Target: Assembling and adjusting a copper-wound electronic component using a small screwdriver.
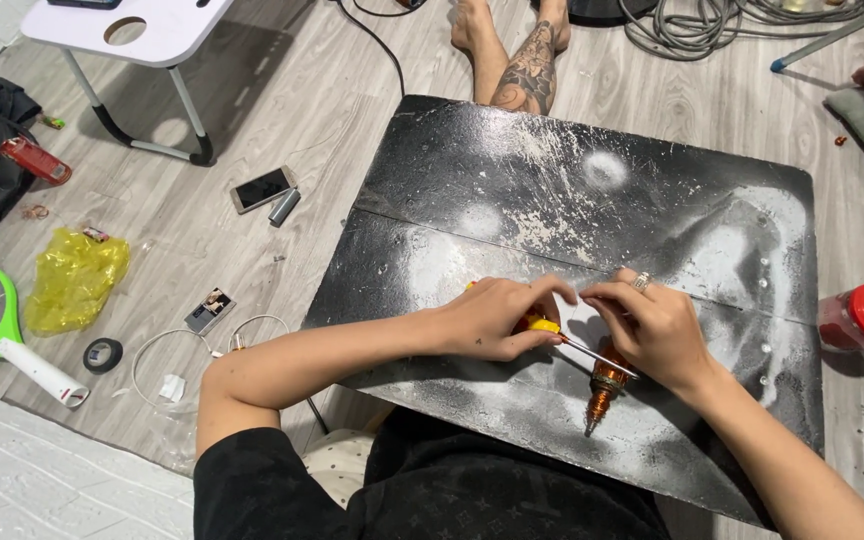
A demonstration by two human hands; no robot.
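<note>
The left hand point(497, 318) gripped a yellow screwdriver point(542, 325). The right hand point(652, 325) pinched its shaft above an orange part point(607, 385) on the black board point(552, 190).

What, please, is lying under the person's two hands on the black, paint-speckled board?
Under the left hand shows a yellow tool handle; a thin metal shaft runs beneath the right hand, above an amber-orange cylindrical part on the black board. The hands cover where they meet.

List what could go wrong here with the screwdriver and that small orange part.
The screwdriver shaft runs close under the right hand; a slip might jab its fingers. The small orange part lies loose on the black board, apparently unclamped, so it may roll or twist under pressure.
</note>
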